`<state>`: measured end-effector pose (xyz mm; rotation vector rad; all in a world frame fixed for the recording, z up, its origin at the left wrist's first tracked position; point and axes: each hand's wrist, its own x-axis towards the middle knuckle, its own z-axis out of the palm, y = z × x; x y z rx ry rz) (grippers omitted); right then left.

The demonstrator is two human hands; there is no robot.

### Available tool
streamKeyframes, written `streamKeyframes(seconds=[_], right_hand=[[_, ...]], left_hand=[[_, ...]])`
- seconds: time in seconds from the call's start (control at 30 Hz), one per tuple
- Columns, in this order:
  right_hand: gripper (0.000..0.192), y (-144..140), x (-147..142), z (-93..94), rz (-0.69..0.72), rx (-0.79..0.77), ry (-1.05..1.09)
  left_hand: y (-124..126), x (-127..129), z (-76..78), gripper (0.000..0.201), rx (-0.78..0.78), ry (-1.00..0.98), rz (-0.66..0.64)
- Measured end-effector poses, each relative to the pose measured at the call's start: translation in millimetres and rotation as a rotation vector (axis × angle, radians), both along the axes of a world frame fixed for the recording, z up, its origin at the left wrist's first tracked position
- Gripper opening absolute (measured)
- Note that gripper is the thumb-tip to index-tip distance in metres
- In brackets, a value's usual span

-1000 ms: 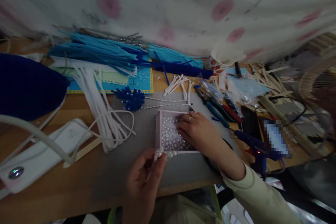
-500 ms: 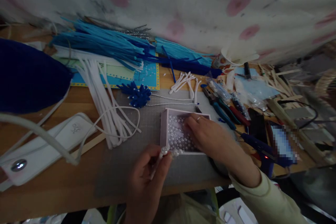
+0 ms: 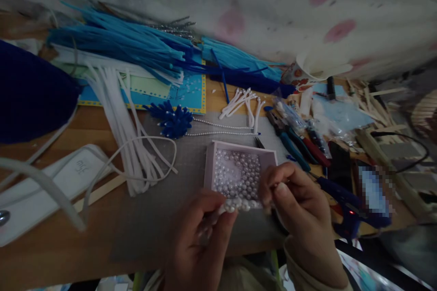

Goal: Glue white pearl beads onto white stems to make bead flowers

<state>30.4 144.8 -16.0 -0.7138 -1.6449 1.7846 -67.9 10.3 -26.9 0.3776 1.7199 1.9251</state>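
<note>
My left hand (image 3: 208, 232) is closed in a pinch on a white stem with a cluster of pearl beads (image 3: 237, 204) at its tip. That tip lies over the near edge of a pale box (image 3: 210, 168) of loose pearl beads (image 3: 252, 168). Just right of the cluster, my right hand (image 3: 297, 204) has its thumb and fingertips pressed together. Anything between those fingertips is too small and blurred to make out. Behind the box lies a blue tufted piece (image 3: 175, 120) with two strands of small pearls running right.
White pipe cleaners (image 3: 119, 132) lie left of the box, blue ones (image 3: 129, 50) behind. Short pearl-tipped white stems (image 3: 239, 102) rest beyond the box. Pliers (image 3: 290, 141) and a blue glue gun (image 3: 348, 204) with a red light are on the right.
My right hand has come out of the bead box, moving right and toward me, beside the pearl cluster. My left hand has shifted slightly right with the cluster.
</note>
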Motion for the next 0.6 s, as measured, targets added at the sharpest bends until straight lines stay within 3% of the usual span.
streamKeyframes(seconds=[0.23, 0.6], right_hand=[[0.013, -7, -3, -1.0, -0.048, -0.421, 0.221], [0.006, -20, -11, -1.3, 0.075, -0.888, 0.391]], left_hand=[[8, 1, 11.2, 0.020, 0.048, 0.052, -0.086], [11, -1, 13.1, 0.025, 0.080, 0.159, -0.157]])
